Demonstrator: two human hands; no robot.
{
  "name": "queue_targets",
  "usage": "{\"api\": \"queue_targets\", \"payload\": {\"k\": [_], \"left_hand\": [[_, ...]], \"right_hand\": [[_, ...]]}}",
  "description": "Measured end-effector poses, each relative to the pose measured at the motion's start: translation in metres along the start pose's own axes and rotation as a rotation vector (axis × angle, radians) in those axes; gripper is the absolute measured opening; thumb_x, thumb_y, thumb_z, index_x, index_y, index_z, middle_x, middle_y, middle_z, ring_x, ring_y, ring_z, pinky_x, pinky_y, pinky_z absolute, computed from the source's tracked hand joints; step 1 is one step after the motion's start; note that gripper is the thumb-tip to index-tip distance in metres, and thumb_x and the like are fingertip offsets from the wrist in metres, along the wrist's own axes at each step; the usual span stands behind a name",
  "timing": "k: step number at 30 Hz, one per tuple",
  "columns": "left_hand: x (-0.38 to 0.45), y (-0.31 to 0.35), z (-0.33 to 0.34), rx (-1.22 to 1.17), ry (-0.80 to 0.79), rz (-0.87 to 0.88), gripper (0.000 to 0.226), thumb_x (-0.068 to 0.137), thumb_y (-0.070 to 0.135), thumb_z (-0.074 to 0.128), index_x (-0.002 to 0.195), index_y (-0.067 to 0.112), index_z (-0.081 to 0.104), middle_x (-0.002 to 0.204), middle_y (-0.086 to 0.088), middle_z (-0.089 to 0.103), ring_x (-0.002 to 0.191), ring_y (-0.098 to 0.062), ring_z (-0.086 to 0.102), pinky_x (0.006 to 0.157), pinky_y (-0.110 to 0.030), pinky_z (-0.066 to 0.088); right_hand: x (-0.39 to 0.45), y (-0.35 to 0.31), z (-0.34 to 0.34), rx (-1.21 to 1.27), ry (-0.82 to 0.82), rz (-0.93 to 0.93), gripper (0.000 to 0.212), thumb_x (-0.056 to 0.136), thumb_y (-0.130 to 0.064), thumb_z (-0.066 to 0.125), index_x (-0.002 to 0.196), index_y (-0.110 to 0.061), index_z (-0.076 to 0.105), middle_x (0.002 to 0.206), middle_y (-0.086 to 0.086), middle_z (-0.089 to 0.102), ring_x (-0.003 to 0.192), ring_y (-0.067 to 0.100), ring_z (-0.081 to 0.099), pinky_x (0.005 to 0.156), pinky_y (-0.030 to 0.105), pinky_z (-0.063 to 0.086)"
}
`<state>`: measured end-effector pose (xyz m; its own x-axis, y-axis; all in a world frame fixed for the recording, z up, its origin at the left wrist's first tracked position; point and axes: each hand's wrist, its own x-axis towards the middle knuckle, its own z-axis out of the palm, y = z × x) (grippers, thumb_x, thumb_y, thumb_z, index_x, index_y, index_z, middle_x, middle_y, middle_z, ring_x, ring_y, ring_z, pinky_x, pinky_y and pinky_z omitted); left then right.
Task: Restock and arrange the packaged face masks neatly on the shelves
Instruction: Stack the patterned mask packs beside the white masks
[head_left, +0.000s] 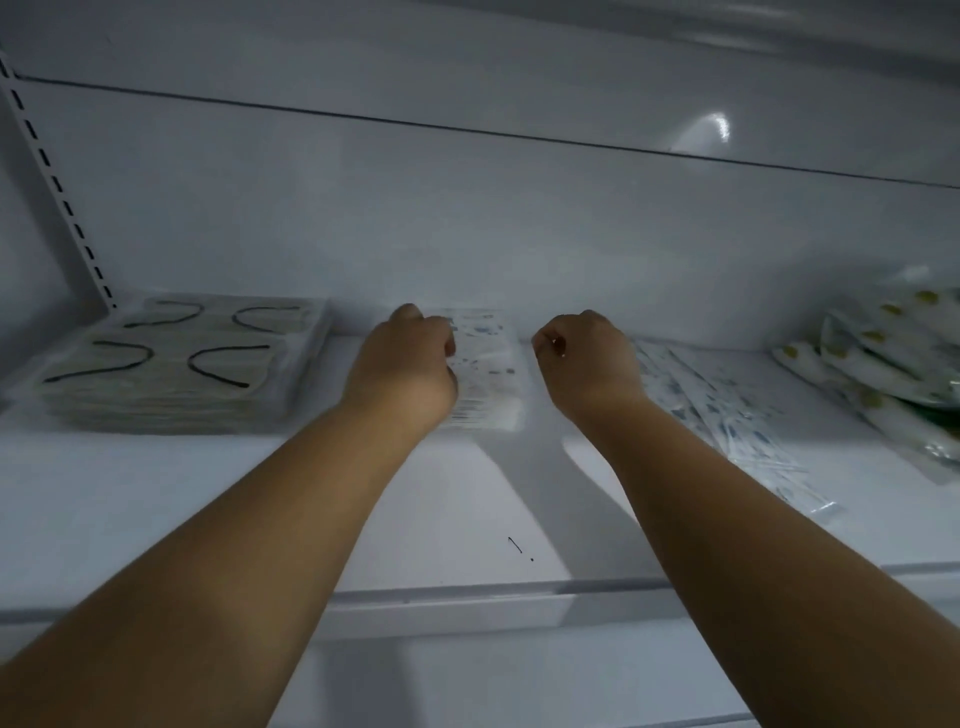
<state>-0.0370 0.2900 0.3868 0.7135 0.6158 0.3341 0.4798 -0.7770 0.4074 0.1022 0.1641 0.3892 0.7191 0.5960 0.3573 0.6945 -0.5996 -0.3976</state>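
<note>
Partly done, by the look of it: squared stack of dark-looped face masks (171, 364) at the shelf (467, 499) left end, by the back edge. Left hand (402, 358) curled on a mid-shelf printed mask pack stack (488, 374); right hand (584, 358) fisted just beside (apparently empty). Left to tidy: fanned blue-print packs (727, 415) and slumped yellow-dotted packs (883, 358) toward the right end.

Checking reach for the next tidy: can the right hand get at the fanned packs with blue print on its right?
Probably yes. The right hand sits just beside the blue-print packs, which lie loose on the shelf with nothing over them. It looks curled and empty; the left hand is on the middle stack.
</note>
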Motion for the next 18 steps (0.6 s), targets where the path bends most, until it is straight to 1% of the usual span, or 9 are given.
{"api": "queue_targets", "payload": {"k": [3, 6, 7, 11, 13, 15, 16, 17, 18], "left_hand": [[-0.02, 0.026, 0.017, -0.132, -0.017, 0.091, 0.026, 0.089, 0.009, 0.057, 0.11, 0.018, 0.07, 0.115, -0.004, 0.059, 0.105, -0.023, 0.059, 0.086, -0.025, 0.042], [-0.032, 0.057, 0.03, -0.211, -0.04, 0.147, 0.026, 0.089, 0.009, 0.058, 0.109, 0.019, 0.072, 0.107, 0.0, 0.062, 0.098, -0.017, 0.06, 0.082, -0.022, 0.041], [-0.033, 0.067, 0.035, -0.232, -0.065, 0.158, 0.025, 0.089, 0.009, 0.058, 0.107, 0.018, 0.072, 0.106, 0.0, 0.063, 0.096, -0.017, 0.061, 0.081, -0.022, 0.043], [-0.035, 0.103, 0.055, -0.276, -0.174, 0.146, 0.025, 0.09, 0.008, 0.056, 0.105, 0.018, 0.072, 0.105, 0.001, 0.066, 0.095, -0.017, 0.062, 0.081, -0.022, 0.047], [-0.035, 0.121, 0.066, -0.302, -0.238, 0.109, 0.023, 0.091, 0.01, 0.058, 0.108, 0.017, 0.071, 0.106, 0.001, 0.066, 0.097, -0.017, 0.062, 0.081, -0.022, 0.047], [-0.032, 0.14, 0.077, -0.346, -0.328, 0.024, 0.021, 0.091, 0.016, 0.061, 0.11, 0.016, 0.069, 0.105, 0.001, 0.064, 0.099, -0.019, 0.062, 0.08, -0.024, 0.048], [-0.03, 0.15, 0.082, -0.379, -0.367, -0.035, 0.019, 0.091, 0.02, 0.063, 0.109, 0.016, 0.067, 0.103, 0.001, 0.063, 0.097, -0.019, 0.062, 0.082, -0.028, 0.051], [-0.027, 0.159, 0.089, -0.411, -0.394, -0.097, 0.017, 0.09, 0.024, 0.065, 0.105, 0.016, 0.065, 0.1, -0.001, 0.063, 0.094, -0.02, 0.062, 0.085, -0.034, 0.052], [-0.022, 0.167, 0.095, -0.44, -0.398, -0.152, 0.018, 0.089, 0.029, 0.066, 0.101, 0.016, 0.063, 0.097, -0.003, 0.064, 0.091, -0.02, 0.063, 0.086, -0.037, 0.053]], "right_hand": [[-0.009, 0.013, -0.021, 0.025, 0.049, -0.003, 0.023, 0.1, -0.028, 0.049, 0.106, -0.018, 0.07, 0.108, 0.002, 0.058, 0.086, 0.018, 0.059, 0.071, 0.027, 0.043], [-0.012, 0.034, -0.041, 0.046, 0.09, 0.002, 0.016, 0.098, -0.028, 0.053, 0.098, -0.022, 0.068, 0.101, -0.004, 0.056, 0.083, 0.014, 0.057, 0.062, 0.02, 0.037], [-0.013, 0.044, -0.046, 0.056, 0.094, 0.014, 0.014, 0.097, -0.027, 0.054, 0.095, -0.025, 0.068, 0.1, -0.005, 0.056, 0.082, 0.012, 0.056, 0.062, 0.02, 0.036], [-0.019, 0.086, -0.059, 0.14, 0.128, 0.058, 0.011, 0.094, -0.023, 0.058, 0.087, -0.026, 0.066, 0.099, -0.005, 0.059, 0.082, 0.011, 0.057, 0.074, 0.026, 0.045], [-0.02, 0.108, -0.065, 0.154, 0.133, 0.071, 0.01, 0.093, -0.025, 0.059, 0.088, -0.024, 0.068, 0.099, -0.004, 0.059, 0.081, 0.011, 0.059, 0.069, 0.021, 0.046], [-0.018, 0.131, -0.071, 0.164, 0.119, 0.07, 0.009, 0.093, -0.027, 0.06, 0.089, -0.024, 0.068, 0.1, -0.003, 0.06, 0.08, 0.009, 0.059, 0.063, 0.011, 0.041], [-0.015, 0.143, -0.073, 0.155, 0.103, 0.072, 0.01, 0.094, -0.028, 0.06, 0.093, -0.024, 0.069, 0.103, -0.002, 0.061, 0.084, 0.01, 0.06, 0.067, 0.013, 0.043], [-0.012, 0.156, -0.074, 0.125, 0.07, 0.081, 0.014, 0.094, -0.032, 0.06, 0.101, -0.024, 0.07, 0.11, 0.0, 0.062, 0.092, 0.015, 0.062, 0.076, 0.019, 0.046], [-0.008, 0.167, -0.076, 0.07, 0.003, 0.105, 0.024, 0.095, -0.037, 0.059, 0.112, -0.024, 0.068, 0.119, 0.003, 0.061, 0.104, 0.02, 0.061, 0.087, 0.025, 0.046]]}}
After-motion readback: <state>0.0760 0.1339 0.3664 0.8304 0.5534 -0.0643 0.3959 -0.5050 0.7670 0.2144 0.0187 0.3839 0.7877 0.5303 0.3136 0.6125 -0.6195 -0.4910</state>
